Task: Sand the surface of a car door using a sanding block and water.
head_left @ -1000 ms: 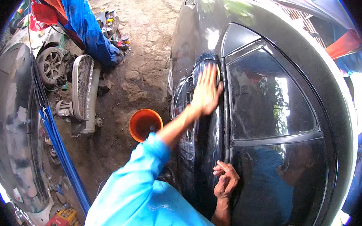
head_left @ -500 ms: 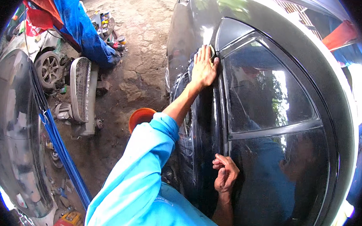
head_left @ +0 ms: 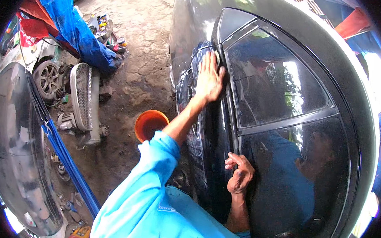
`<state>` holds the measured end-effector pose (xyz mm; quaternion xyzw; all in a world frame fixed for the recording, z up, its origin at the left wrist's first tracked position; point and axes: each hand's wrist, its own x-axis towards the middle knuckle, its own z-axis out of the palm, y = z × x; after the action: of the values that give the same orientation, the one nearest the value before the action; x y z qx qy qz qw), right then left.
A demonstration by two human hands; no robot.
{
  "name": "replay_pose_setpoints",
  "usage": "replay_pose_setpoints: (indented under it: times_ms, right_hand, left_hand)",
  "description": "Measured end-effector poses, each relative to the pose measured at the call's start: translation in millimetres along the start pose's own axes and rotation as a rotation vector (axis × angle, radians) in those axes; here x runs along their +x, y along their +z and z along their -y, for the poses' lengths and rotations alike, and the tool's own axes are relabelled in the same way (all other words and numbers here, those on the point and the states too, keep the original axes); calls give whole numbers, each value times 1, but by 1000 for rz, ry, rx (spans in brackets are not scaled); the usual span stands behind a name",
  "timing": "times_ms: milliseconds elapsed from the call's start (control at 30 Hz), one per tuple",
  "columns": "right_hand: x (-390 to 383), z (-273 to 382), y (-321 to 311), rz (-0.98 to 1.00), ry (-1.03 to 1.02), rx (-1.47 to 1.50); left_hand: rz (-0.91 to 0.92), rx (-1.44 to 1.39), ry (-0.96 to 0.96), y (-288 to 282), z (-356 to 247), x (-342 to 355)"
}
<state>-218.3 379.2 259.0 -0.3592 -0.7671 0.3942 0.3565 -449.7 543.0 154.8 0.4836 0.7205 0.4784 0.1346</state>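
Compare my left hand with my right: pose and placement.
The left hand lies flat, fingers stretched forward; the right hand is loosely curled, fingers bent. The left hand reaches farther along the car, partly covering a pale pad; the right hand sits nearer the body by the window's lower edge, no object visible in it. Both are bare.

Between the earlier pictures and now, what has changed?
The left hand reached farther out along the black car, then drew back, a pale pad showing beneath it. Nothing was visibly picked up or released. The right hand stayed at the window trim, and the orange bucket stayed put.
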Motion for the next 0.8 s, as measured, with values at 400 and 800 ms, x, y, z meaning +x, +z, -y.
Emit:
replay_pose_setpoints:
  times_ms: [400, 800]
  right_hand:
    - [-6, -9, 11, -71, -54, 12]
    - [-7, -10, 7, -38, -56, -66]
  left_hand:
    - [-77, -407, -229, 5, 61, -15]
    - [-59, -380, -182, 1, 43, -38]
